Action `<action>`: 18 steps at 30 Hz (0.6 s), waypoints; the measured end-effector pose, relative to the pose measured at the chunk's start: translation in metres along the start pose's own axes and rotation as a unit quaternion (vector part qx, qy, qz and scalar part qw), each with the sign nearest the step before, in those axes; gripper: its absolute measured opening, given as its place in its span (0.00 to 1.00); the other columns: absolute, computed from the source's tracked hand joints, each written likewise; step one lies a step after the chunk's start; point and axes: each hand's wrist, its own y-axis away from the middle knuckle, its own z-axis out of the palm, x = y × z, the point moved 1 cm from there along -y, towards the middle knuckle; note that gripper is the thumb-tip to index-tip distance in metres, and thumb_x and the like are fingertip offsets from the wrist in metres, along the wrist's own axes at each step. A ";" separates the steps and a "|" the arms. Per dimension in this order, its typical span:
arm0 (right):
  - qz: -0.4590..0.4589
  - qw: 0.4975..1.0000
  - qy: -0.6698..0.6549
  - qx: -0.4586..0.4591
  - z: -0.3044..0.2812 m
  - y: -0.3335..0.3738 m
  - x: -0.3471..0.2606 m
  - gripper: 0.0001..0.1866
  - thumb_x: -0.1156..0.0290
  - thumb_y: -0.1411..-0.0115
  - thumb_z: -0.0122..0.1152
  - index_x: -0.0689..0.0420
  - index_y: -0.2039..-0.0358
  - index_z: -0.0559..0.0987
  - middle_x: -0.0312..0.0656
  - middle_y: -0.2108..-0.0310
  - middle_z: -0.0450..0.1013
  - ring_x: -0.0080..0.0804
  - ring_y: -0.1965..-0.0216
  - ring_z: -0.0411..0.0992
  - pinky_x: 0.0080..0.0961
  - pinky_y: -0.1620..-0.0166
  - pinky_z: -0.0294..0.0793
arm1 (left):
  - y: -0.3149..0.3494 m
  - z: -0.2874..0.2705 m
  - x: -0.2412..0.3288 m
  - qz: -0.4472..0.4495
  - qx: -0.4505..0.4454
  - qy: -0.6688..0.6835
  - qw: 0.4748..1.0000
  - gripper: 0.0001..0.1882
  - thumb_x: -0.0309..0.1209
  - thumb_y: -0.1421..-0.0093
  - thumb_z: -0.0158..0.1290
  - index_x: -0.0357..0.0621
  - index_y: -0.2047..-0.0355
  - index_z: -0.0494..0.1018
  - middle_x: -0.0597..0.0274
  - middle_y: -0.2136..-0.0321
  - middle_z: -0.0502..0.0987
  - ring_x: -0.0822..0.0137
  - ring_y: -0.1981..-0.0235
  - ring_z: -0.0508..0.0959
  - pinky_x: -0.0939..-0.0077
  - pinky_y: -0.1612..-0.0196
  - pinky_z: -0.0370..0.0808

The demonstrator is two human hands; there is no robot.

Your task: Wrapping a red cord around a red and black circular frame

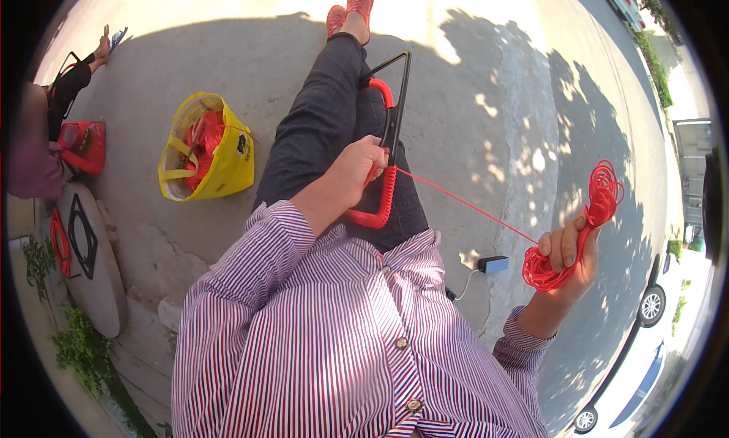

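A black metal frame (401, 88), bent into a closed loop, rests over my lap. Red cord is wound tightly round its near side and part of its far side. My left hand (354, 170) is closed round the frame, at the edge of the wound part. Out to the right, my right hand (568, 254) grips a bundle of red cord (605, 195), whose loops stick out above and below the fingers. One taut strand (471, 204) runs from the frame to the right hand.
A yellow bag (237, 164) holding more red cord stands left of my legs. Beyond it, another person sits near a red bag (83, 145). A stone slab (95, 278) bears a black frame and a red-wrapped one. A small box (493, 265) with a white cable lies right; parked cars line the right.
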 end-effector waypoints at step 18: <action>0.315 0.920 -0.195 -0.125 0.049 -0.015 0.172 0.27 0.54 0.36 0.53 0.63 0.46 0.68 0.45 0.70 0.75 0.31 0.73 0.74 0.21 0.70 0.73 | 0.094 0.071 0.060 0.039 -0.099 -0.041 0.993 0.15 0.31 0.38 0.54 0.42 0.52 0.69 0.55 0.56 0.74 0.59 0.55 0.76 0.63 0.50 0.73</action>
